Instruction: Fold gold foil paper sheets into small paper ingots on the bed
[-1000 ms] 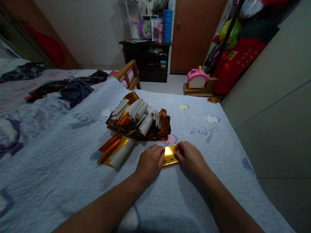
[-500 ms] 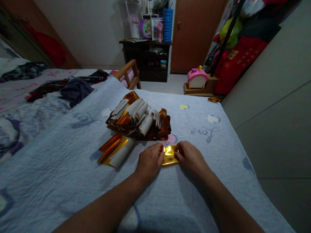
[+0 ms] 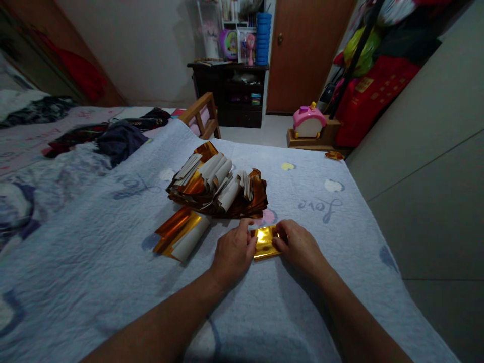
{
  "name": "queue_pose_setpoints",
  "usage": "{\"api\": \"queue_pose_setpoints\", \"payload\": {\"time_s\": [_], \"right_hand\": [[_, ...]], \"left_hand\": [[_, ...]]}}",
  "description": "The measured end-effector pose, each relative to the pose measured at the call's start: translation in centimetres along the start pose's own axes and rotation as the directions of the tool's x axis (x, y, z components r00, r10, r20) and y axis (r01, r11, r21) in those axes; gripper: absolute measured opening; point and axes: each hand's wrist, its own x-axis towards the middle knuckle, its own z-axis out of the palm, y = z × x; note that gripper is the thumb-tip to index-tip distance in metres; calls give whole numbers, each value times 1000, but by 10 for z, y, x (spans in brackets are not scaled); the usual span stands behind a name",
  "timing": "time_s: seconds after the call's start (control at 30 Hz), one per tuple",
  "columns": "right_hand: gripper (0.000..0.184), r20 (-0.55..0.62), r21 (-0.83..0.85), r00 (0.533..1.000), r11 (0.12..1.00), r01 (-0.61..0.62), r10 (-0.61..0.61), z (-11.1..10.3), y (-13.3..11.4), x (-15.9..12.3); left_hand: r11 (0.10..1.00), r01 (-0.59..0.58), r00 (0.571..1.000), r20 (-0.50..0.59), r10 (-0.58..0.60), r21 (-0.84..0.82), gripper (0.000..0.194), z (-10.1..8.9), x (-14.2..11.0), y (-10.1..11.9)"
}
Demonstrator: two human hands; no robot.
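Observation:
A folded sheet of shiny gold paper (image 3: 266,243) lies on the pale blue bedspread (image 3: 242,312) between my hands. My left hand (image 3: 235,248) grips its left edge with the thumb on top, the index finger slightly raised. At the right edge, my right hand (image 3: 298,244) pinches the paper between thumb and curled fingers. Just beyond is a messy pile of gold and white paper sheets (image 3: 223,184). One curled gold-and-white sheet (image 3: 183,234) rests apart, nearer me, to the left of my left hand.
A small folded gold piece (image 3: 335,156) lies at the bed's far right corner. Dark clothes (image 3: 121,141) are heaped at the left. Past the bed stand a wooden chair (image 3: 200,116), a dark cabinet (image 3: 227,96) and a pink toy case (image 3: 309,122). A pale cupboard (image 3: 427,176) borders the right side.
My left index finger has lifted a little off the gold paper's far edge. My right hand keeps its pinch, and the pile is unchanged. The view has shifted very slightly.

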Motion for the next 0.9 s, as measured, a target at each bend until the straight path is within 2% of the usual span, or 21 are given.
{"api": "queue_pose_setpoints", "payload": {"time_s": [0.67, 0.9], "right_hand": [[13, 41, -25, 998, 999, -38, 39, -4, -5, 0], [11, 35, -63, 999, 998, -1, 3, -2, -4, 0]], "left_hand": [[999, 43, 999, 3, -43, 7, 26, -3, 4, 3], [998, 51, 999, -1, -51, 34, 22, -2, 5, 4]]}}
